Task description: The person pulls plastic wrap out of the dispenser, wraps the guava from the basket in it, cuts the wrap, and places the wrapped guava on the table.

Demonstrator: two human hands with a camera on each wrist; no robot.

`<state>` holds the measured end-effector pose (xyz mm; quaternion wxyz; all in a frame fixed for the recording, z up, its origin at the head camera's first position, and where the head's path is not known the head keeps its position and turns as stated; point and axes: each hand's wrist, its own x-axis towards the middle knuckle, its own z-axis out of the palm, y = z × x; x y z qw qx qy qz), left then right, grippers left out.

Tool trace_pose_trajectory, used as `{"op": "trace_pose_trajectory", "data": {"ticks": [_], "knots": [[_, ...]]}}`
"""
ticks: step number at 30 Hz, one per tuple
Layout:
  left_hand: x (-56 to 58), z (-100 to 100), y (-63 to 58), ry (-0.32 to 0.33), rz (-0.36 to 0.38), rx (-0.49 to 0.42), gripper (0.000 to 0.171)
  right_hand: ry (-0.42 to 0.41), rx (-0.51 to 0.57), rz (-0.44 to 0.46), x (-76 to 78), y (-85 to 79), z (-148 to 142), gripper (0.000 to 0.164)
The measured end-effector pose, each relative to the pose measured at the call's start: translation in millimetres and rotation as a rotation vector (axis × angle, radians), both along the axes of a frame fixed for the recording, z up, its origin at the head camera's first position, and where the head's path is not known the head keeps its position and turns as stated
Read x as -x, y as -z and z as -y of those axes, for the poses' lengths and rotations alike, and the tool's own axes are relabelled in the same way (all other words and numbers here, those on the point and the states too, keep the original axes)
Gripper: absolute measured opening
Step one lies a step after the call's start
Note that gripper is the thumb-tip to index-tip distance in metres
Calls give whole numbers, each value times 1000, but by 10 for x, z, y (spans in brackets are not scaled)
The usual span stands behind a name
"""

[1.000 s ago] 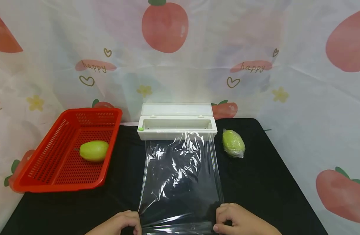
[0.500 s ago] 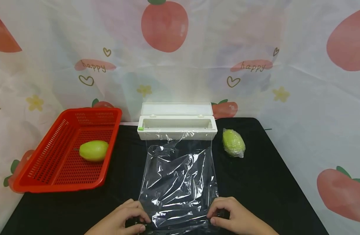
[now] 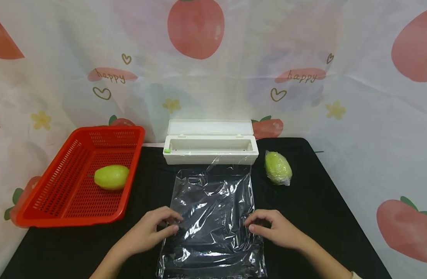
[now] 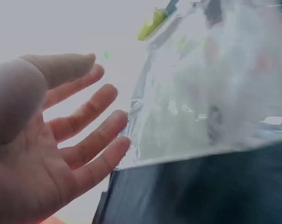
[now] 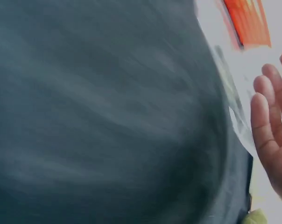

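Observation:
A sheet of clear cling film [image 3: 213,209] lies wrinkled on the black tabletop, its far end reaching the white film dispenser [image 3: 211,159], whose lid stands up. Over the film's left edge hovers my left hand [image 3: 147,229], with bent, relaxed fingers and nothing between them. In the left wrist view, the left fingers [image 4: 99,133] are spread beside the film's edge. My right hand [image 3: 277,229] is at the film's right edge, fingers loosely bent. The right wrist view shows the right fingers [image 5: 260,114] fairly straight, without anything in their grasp.
On the left stands a red plastic basket [image 3: 72,222] holding one yellow-green fruit [image 3: 111,177]. Right of the dispenser lies a similar fruit wrapped in film [image 3: 278,167]. A printed curtain [image 3: 213,89] hangs behind the table.
Both hands held the film's near corners, then lowered it and let go. The film has dropped flat on the table, and the hands have moved forward along its sides.

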<state>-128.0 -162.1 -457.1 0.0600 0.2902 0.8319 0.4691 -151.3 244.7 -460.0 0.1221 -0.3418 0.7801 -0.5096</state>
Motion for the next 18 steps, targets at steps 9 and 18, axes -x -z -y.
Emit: {"op": "trace_pose_trajectory", "data": {"ticks": [9,18], "knots": [[900,-180,33,-284,365,-233,49,379,-3,441,940,-86,52,53],[1306,-173,110,-444,474,-249,56,460,15,535,1185,50,132,54]]}}
